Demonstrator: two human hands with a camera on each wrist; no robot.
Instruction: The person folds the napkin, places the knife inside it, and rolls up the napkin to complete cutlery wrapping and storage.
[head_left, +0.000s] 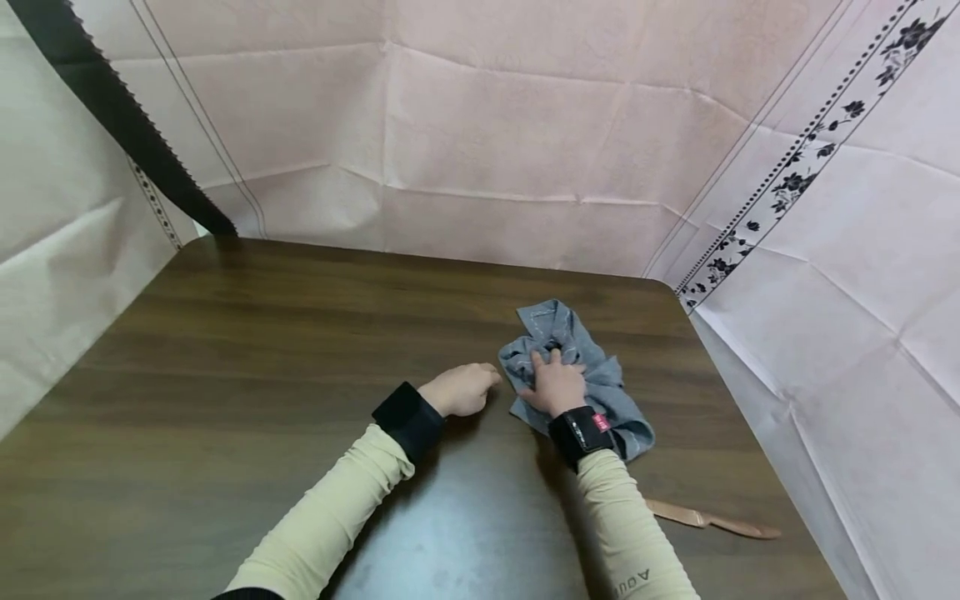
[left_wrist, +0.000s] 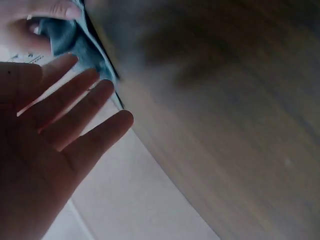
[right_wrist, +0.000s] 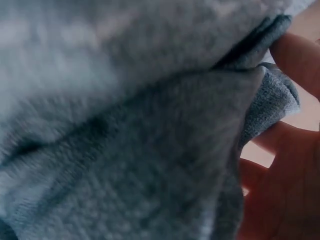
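Observation:
A crumpled grey-blue cloth (head_left: 600, 375) lies bunched on the right part of the wooden table. My right hand (head_left: 558, 387) rests on it with spread fingers; in the right wrist view its fingers (right_wrist: 295, 65) touch the edge of a fold, and cloth covers some of them. Close by on the left, my left hand (head_left: 463, 389) hovers over the table near the cloth's edge. The left wrist view shows its fingers (left_wrist: 100, 135) loosely extended, with nothing in them. A copper-coloured knife (head_left: 712, 521) lies beside my right forearm, which hides one end.
The brown wooden table (head_left: 262, 375) has its far and right edges in view. Creased pale sheets (head_left: 487, 142) hang behind and at the sides, with a floral border strip (head_left: 795, 179) at right. A dark band (head_left: 127, 108) slants down at the far left corner.

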